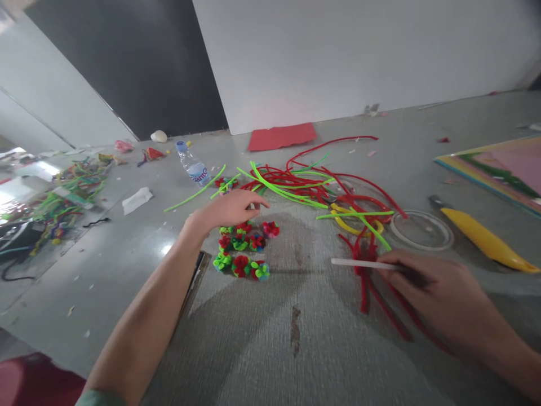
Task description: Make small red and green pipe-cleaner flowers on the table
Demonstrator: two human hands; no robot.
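Note:
My left hand point(234, 210) hovers over rows of small red, green and blue pipe-cleaner flowers point(241, 266), its fingers loosely curved and holding nothing I can see. A thin white stick point(353, 263) points left from my right hand point(435, 287), whose fingers are closed around it. Beneath that stick lies a bunch of red pipe cleaners point(364, 296), partly covered by the right hand. Beyond both hands spreads a loose heap of red and bright green pipe cleaners point(291, 183). Some flowers are hidden behind my left hand.
A water bottle point(193, 164) leans at the back left, and a red sheet point(282, 137) lies near the wall. On the right are a clear round ring point(421, 230), a yellow-handled tool point(486, 235) and stacked coloured sheets point(502, 169). Tangled pipe cleaners point(67, 203) cover the far left.

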